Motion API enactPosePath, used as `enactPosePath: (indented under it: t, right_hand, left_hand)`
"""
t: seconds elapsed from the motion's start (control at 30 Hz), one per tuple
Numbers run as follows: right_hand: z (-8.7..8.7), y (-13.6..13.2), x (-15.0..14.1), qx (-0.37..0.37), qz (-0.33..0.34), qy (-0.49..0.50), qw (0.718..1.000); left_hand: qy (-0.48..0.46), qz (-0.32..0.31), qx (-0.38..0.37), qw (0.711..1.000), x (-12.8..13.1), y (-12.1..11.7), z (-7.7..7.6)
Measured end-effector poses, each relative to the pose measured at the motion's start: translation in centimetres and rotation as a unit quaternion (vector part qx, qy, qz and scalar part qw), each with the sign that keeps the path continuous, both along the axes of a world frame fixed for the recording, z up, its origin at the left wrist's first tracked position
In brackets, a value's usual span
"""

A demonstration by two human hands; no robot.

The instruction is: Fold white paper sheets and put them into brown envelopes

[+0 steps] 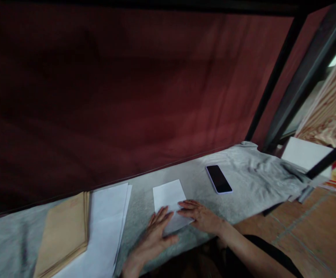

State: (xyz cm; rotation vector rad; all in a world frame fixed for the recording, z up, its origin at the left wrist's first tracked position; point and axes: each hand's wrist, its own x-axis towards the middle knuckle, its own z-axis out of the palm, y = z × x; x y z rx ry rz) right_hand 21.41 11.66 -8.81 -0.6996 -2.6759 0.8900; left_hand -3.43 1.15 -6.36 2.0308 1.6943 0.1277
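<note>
A white sheet of paper point(169, 194), folded to a small rectangle as far as I can make out, lies flat on the grey cloth point(140, 204). My left hand point(154, 236) rests on its lower left part, fingers stretched out and thumb apart. From the right, my right hand point(201, 217) lies on the paper's lower right edge with its fingers spread. Both palms face down, and neither hand grips anything. Part of the paper is hidden under the fingers.
A phone point(219, 179) lies right of the paper. To the left are white sheets point(105, 220) with brown envelopes point(65, 227) stacked partly over them. Behind hangs a dark red cloth point(156, 96). A black metal post point(276, 79) rises at the right, above a tiled floor point(315, 227).
</note>
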Motion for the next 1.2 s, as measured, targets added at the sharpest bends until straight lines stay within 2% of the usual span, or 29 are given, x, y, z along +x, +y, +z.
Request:
enactPosePath:
  t: [0.1, 0.27, 0.4, 0.53, 0.63, 0.73, 0.83, 0.9, 0.93, 0.97, 1.03, 1.07, 1.2]
  right_hand:
    - [0.0, 0.2, 0.0, -0.002, 0.004, 0.009, 1.000]
    - [-0.2, 1.0, 0.3, -0.026, -0.003, 0.020, 0.999]
    - [-0.5, 1.4, 0.6, -0.067, -0.006, 0.015, 0.998]
    - [-0.4, 1.3, 0.9, -0.077, 0.003, 0.017, 0.997]
    - [0.6, 1.5, 1.8, -0.110, 0.029, 0.010, 0.993]
    - [2.4, 2.1, 2.7, -0.198, 0.045, 0.007, 0.979]
    - [3.7, 2.7, 2.3, -0.232, 0.000, 0.045, 0.972]
    - [3.6, 2.6, 1.0, -0.189, -0.046, 0.059, 0.979]
    - [3.2, 2.5, 0.1, -0.142, -0.062, 0.047, 0.987]
    - [2.7, 2.3, -0.9, -0.081, -0.065, 0.029, 0.994]
    - [1.6, 1.6, -2.7, -0.043, -0.052, 0.016, 0.998]
    - [1.1, 1.3, -3.5, 0.008, -0.042, -0.008, 0.999]
    - [-0.4, 0.9, -5.4, 0.126, -0.057, -0.065, 0.988]
  left_hand:
    - [-0.032, -0.020, 0.003, 0.999, -0.8, -1.3, 0.0]
    - [-0.078, -0.011, 0.088, 0.993, -2.1, -1.1, -0.5]
    - [-0.068, -0.015, 0.105, 0.992, -2.1, -0.9, -0.6]
    - [-0.031, -0.034, 0.108, 0.993, -1.4, -1.2, -0.1]
    - [0.020, -0.041, 0.109, 0.993, -0.8, -1.6, 0.3]
    - [0.045, -0.043, 0.107, 0.992, -0.4, -1.9, 0.7]
    - [0.050, -0.047, 0.105, 0.992, -0.3, -1.9, 0.9]
    - [0.053, -0.046, 0.101, 0.992, -0.2, -1.9, 0.9]
    - [0.054, -0.044, 0.100, 0.993, -0.2, -1.9, 1.0]
    - [0.054, -0.041, 0.098, 0.993, -0.2, -1.8, 1.0]
    - [0.050, -0.035, 0.098, 0.993, -0.1, -1.7, 0.9]
    - [0.047, -0.031, 0.098, 0.994, -0.1, -1.7, 0.9]
    - [0.036, -0.024, 0.083, 0.996, -0.1, -1.6, 0.9]
